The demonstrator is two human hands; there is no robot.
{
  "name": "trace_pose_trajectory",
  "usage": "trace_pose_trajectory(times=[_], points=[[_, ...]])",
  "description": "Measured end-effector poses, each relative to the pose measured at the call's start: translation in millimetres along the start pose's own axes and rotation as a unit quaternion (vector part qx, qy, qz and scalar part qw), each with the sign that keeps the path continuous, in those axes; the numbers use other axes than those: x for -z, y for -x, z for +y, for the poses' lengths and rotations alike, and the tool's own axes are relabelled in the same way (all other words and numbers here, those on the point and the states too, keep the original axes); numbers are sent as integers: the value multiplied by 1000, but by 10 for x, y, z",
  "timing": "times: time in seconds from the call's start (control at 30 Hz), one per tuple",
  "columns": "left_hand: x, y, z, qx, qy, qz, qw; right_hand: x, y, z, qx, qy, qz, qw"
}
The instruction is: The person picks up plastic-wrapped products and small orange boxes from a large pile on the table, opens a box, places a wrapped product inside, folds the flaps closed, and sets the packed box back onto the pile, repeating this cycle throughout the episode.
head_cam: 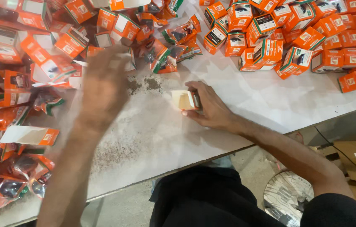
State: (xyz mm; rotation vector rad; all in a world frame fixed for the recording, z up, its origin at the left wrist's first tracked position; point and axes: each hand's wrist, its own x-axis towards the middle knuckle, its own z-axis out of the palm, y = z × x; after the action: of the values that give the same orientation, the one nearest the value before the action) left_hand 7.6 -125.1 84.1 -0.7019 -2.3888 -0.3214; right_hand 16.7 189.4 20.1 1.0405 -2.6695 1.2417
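Your right hand (211, 107) pinches a small open box (184, 100) against the white table (270, 96), its open end facing left, so you look to be at the filling step: box ready, nothing in it yet. Your left hand (102, 82), blurred, fingers loosely spread and holding nothing, reaches toward the heap of orange packets (161, 56) at the far left. The next move probably calls for picking one packet and sliding it squarely into the open end. Closed boxes (312, 40) lie piled at the far right.

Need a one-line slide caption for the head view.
Right hand holds a small open box on the white table; left hand reaches toward orange packets.
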Motion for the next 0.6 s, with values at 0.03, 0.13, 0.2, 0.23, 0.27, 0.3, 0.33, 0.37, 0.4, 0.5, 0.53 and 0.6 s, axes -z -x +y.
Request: trace_pose_trajectory(times=[0.03,0.13,0.2,0.23,0.27,0.3,0.33,0.37,0.4,0.5,0.53,0.6], points=[[-243,-65,146,-42,18,-25,999,21,51,-3,10,-6,17,1000],[-845,-247,170,-115,-117,-45,985,46,129,-19,-29,-12,1,1000],[-1092,-308,19,-79,-72,-100,989,64,138,-15,-34,-29,-12,999],[-1156,-321,-66,-61,-47,-130,989,77,150,-8,-20,-47,-9,999],[-1182,-335,-140,-61,-45,-131,988,88,156,7,-9,-64,-3,998],[-1168,-337,-195,-59,-40,-134,988,97,163,27,11,-70,1,997],[-1122,-327,-210,-56,-33,-136,989,109,173,54,31,-76,3,997],[-1045,-313,-193,44,70,-139,987,114,179,83,52,-81,8,995],[-927,-274,-151,141,173,-141,965,105,192,108,28,-90,12,995],[-552,-128,191,271,318,16,908,55,227,170,-17,-74,43,996],[-434,-12,371,198,350,69,913,24,239,179,-14,-39,61,997],[-232,239,715,71,271,111,954,-23,246,186,-14,2,84,996]])
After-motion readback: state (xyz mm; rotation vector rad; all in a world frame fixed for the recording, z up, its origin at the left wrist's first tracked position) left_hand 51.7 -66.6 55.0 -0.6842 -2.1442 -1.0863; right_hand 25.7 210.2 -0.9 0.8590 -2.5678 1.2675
